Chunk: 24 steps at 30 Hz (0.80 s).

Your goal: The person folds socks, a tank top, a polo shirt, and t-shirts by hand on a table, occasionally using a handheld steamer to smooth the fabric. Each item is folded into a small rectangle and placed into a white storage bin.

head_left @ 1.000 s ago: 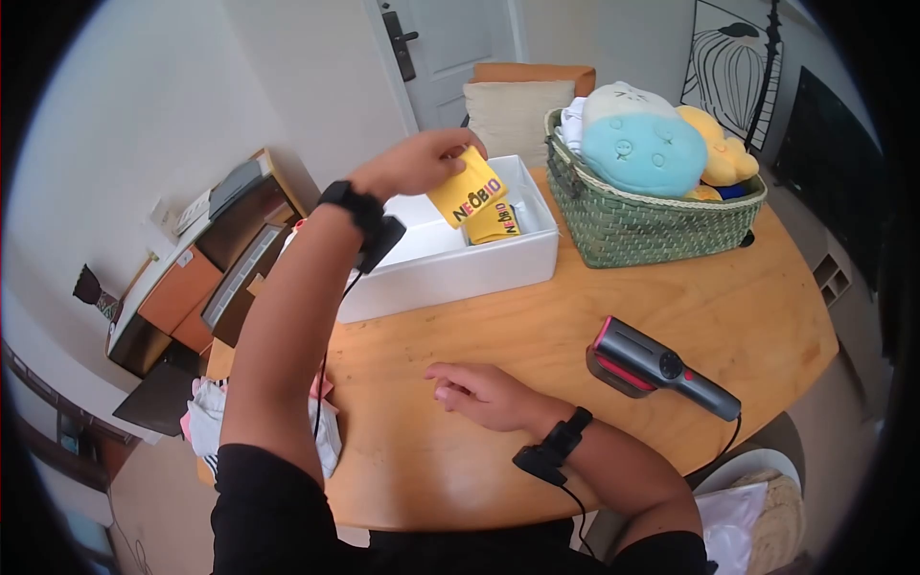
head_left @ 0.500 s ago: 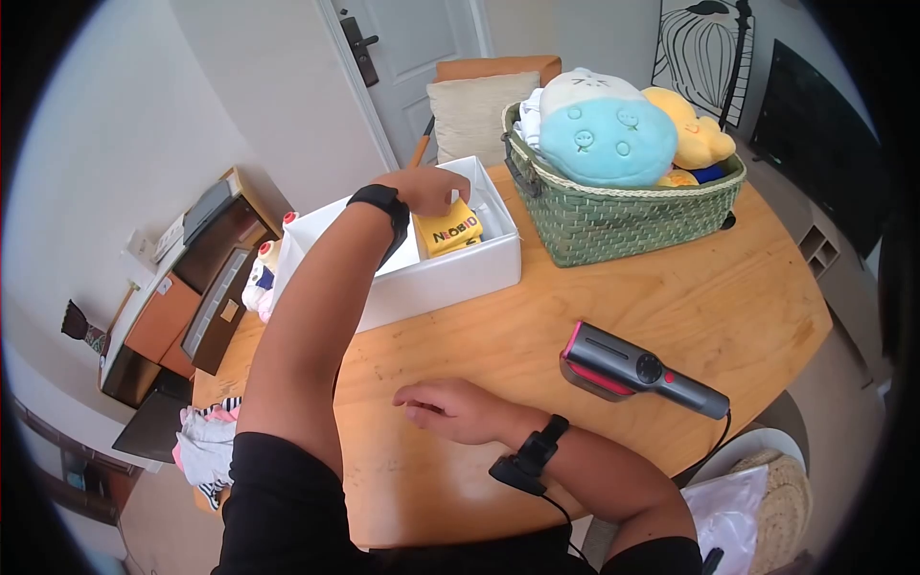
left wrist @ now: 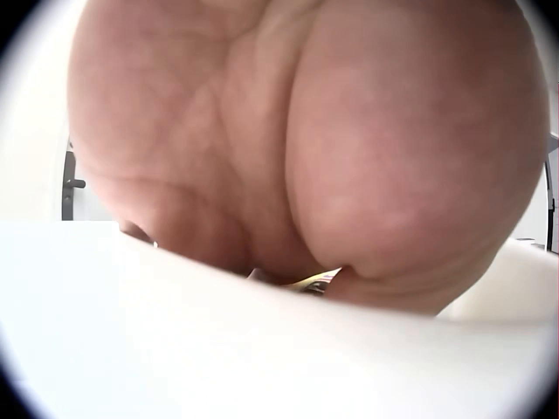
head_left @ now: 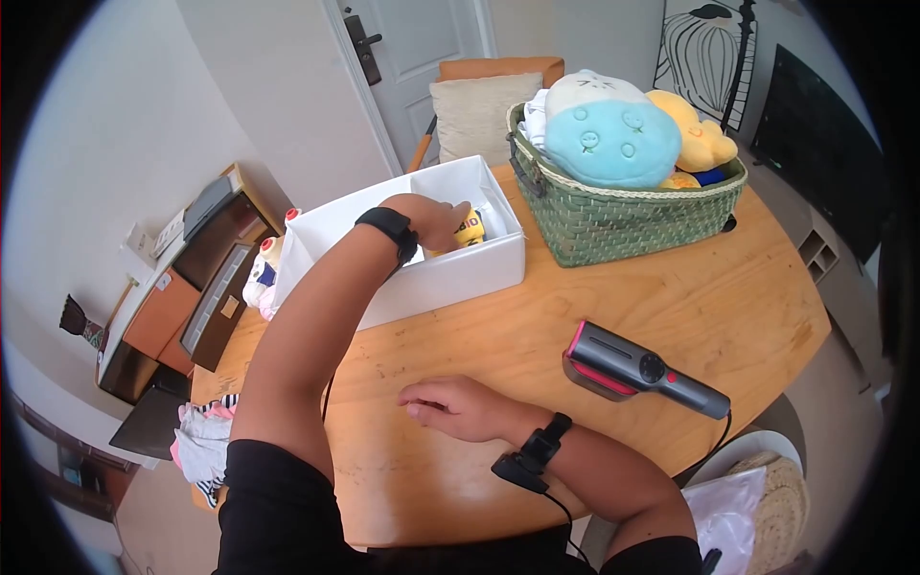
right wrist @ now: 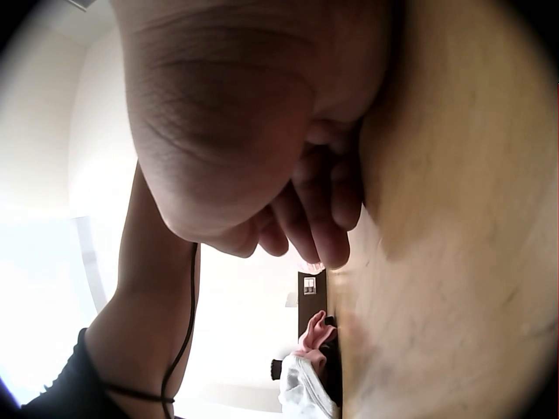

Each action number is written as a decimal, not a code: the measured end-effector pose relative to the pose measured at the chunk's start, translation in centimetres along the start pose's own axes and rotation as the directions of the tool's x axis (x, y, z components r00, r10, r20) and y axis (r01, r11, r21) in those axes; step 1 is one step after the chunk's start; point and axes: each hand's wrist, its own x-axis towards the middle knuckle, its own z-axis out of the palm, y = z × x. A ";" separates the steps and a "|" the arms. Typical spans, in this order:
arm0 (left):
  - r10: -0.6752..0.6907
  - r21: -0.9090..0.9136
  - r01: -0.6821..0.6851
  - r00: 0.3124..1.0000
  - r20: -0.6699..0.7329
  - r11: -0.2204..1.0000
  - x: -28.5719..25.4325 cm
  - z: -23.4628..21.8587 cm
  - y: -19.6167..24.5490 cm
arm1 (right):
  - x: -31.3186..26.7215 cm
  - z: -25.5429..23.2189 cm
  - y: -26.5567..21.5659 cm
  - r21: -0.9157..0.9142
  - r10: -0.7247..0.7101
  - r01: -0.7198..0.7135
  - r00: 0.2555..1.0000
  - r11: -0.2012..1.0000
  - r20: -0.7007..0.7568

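Note:
My left hand (head_left: pixel 431 220) reaches over the front wall of a white box (head_left: pixel 446 287) on the table, its palm bent downward. Just beyond it inside the box shows a folded yellow piece of cloth (head_left: pixel 471 228) with dark and coloured lettering, partly covered by the hand. In the left wrist view the box rim hides the fingertips, and a sliver of yellow cloth (left wrist: pixel 320 280) shows between thumb and fingers; I cannot tell whether they grip it. Loosely bent and holding nothing, the fingers of my right hand (head_left: pixel 462 407) lie low at the wooden table (head_left: pixel 412 489).
A green woven basket (head_left: pixel 632 230) with plush toys (head_left: pixel 613 134) stands right of the box. A grey-and-pink handheld appliance (head_left: pixel 637 364) with a cord lies at the right. Striped and pale clothes (head_left: pixel 203 446) lie at the left edge; dolls (head_left: pixel 264 278) sit beside the box.
My left hand has lowered the yellow cloth from above the box into it, then sunk deeper and covered more of it. The right hand has stayed low over the table.

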 end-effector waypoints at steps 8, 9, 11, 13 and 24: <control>0.073 -0.019 -0.076 0.986 -0.147 0.997 1.3 1.5 -0.8 | 0.0 -0.1 -0.4 0.015 0.050 -0.050 0.999 0.999 0.018; 0.078 -0.070 -0.092 0.980 -0.185 0.993 0.8 1.2 -1.3 | -0.1 0.0 -0.1 0.024 0.059 -0.060 0.997 0.998 0.041; 0.064 -0.175 -0.111 0.965 -0.253 0.978 -3.3 0.5 -1.7 | -0.1 0.1 0.4 0.009 -0.007 0.007 1.000 1.000 -0.003; 0.069 -0.140 -0.138 0.910 -0.410 0.981 -6.1 1.4 -3.3 | 0.0 0.1 0.2 0.079 0.051 -0.053 0.998 0.995 0.024; -0.211 -0.500 -0.013 0.897 -0.388 0.866 -34.4 21.2 -9.6 | 0.5 0.5 -0.4 0.141 0.211 -0.213 0.977 0.967 0.027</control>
